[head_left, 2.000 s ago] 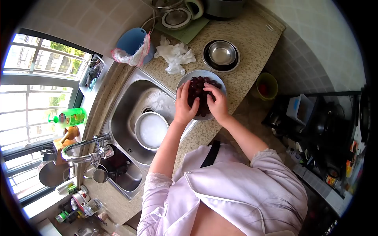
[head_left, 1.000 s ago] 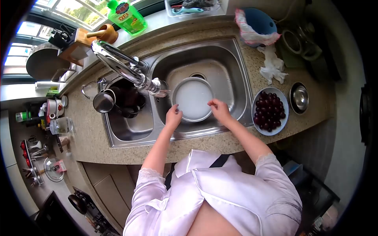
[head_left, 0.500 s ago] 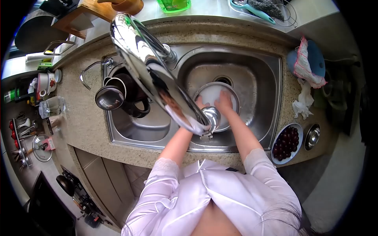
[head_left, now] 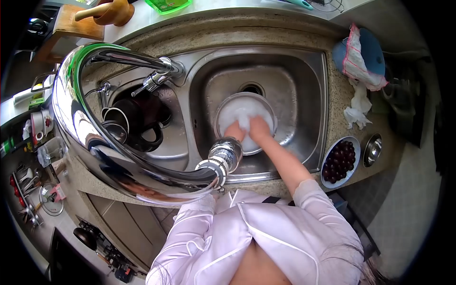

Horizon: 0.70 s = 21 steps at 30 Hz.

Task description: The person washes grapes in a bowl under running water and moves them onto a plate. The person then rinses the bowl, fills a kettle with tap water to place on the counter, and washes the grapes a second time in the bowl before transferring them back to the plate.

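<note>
Metal shows all around the hands: a round steel basin (head_left: 217,116), filled with cloudy white water (head_left: 235,105), sits inside the large sink bowl (head_left: 305,97). Both hands dip into that water, the left hand (head_left: 236,131) and the right hand (head_left: 258,128) close beside each other near the sink bowl's middle. Their fingers are hidden beneath the surface, so I cannot tell how wide either grip is or whether it holds anything. The basin's mouth faces up; its circular rim marks no longer axis. Dark red grapes (head_left: 340,160) lie right of the sink bowl.
</note>
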Each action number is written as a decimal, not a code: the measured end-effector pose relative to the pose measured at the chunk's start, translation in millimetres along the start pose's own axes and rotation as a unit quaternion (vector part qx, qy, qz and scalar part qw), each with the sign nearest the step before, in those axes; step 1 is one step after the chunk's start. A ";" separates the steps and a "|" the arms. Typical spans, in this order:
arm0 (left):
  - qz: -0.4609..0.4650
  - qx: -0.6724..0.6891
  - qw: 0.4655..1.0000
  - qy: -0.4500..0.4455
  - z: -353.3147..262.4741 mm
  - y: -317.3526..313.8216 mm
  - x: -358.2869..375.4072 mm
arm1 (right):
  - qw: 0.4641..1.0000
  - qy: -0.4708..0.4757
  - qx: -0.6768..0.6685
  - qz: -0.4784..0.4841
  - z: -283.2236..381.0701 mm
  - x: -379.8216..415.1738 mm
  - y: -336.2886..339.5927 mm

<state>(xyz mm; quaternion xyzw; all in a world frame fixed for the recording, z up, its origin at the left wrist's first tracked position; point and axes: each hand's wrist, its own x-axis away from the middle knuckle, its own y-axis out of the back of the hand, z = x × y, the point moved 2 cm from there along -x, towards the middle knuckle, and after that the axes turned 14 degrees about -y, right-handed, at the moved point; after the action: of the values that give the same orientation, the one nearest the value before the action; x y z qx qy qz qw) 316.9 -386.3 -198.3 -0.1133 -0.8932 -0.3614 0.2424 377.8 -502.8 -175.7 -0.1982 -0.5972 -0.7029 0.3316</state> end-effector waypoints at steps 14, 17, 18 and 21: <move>-0.098 0.844 0.515 0.118 10.2 -32.6 -3.1 | 0.918 0.044 -0.279 -0.280 46.4 37.5 -12.1; -0.094 0.868 0.459 0.161 -7.9 -10.2 9.1 | 0.943 0.098 -0.224 -0.227 34.4 17.5 -2.4; -0.090 0.860 0.456 0.212 -18.2 4.7 15.9 | 0.943 0.095 -0.225 -0.228 31.5 12.4 0.7; -0.089 0.749 0.619 0.220 -23.4 20.8 23.3 | 0.940 0.124 -0.082 -0.308 27.3 2.0 10.1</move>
<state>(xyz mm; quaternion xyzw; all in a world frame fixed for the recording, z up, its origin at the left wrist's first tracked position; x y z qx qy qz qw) 313.0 -387.2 -159.5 0.2704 -0.7800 0.3987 0.3995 380.3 -477.4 -161.5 0.0570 -0.5238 -0.8361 0.1530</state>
